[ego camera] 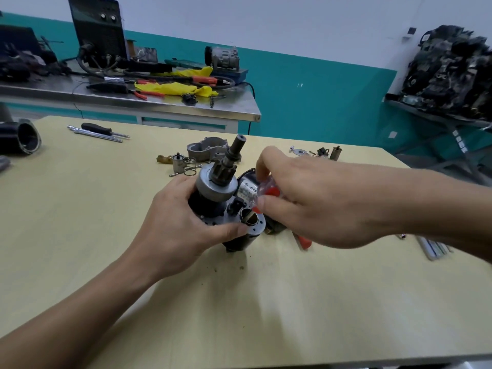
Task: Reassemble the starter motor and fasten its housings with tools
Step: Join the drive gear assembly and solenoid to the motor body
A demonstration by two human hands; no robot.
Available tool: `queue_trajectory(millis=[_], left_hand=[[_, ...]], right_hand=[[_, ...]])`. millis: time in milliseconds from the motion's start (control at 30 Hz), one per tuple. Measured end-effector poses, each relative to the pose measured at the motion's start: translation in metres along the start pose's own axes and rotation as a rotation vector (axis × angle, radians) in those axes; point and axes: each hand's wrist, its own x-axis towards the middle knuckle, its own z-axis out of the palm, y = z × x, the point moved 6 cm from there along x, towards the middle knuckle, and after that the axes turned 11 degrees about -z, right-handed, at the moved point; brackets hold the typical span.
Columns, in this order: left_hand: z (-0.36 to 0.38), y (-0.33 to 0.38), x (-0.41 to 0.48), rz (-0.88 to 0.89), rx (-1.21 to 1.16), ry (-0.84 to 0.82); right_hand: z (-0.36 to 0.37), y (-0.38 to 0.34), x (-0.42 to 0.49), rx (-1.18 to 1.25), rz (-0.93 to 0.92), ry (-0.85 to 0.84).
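A person steadies one starter motor (226, 209) upright on the counter (106, 209), left hand (183, 225) with fingers wrapped round its dark body, right hand (300, 198) pinching a clear-and-red screwdriver handle (269, 190) beside it. It looks heavy, rigid metal, best gripped low. One loose housing (210, 149) lies behind, two screwdrivers (101, 131) far left.

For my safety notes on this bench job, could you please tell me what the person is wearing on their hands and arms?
Nothing that shows: the left hand and the right hand are bare, with no gloves, rings or watch in view. Both forearms are uncovered up to the picture's edge, so no sleeve or cuff appears.
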Motion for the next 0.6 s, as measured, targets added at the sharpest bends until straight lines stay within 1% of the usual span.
queue_trajectory(millis=[67, 167, 200, 267, 333, 400, 500, 600], left_hand=[[0.000, 0.000, 0.000, 0.001, 0.000, -0.005], [-0.001, 0.000, -0.001, 0.002, -0.011, -0.013], [0.000, 0.000, -0.001, 0.002, -0.015, -0.012], [0.000, 0.000, 0.000, -0.001, -0.017, -0.011], [0.000, 0.000, 0.000, 0.002, -0.011, -0.011], [0.000, -0.001, 0.001, 0.000, -0.011, -0.013], [-0.001, -0.002, 0.001, 0.004, -0.009, -0.010], [-0.001, -0.001, 0.000, -0.001, -0.019, -0.004]], right_hand=[[-0.003, -0.003, 0.003, -0.077, 0.003, 0.043], [-0.009, -0.002, 0.009, -0.170, 0.052, 0.233], [-0.008, -0.001, 0.010, -0.167, 0.054, 0.257], [-0.003, 0.003, 0.009, -0.074, 0.033, 0.209], [-0.001, 0.004, 0.003, 0.016, 0.016, 0.100], [-0.005, 0.004, -0.002, -0.009, 0.008, 0.045], [-0.011, 0.001, 0.000, -0.107, 0.024, 0.089], [-0.014, 0.002, 0.003, -0.131, 0.112, 0.223]])
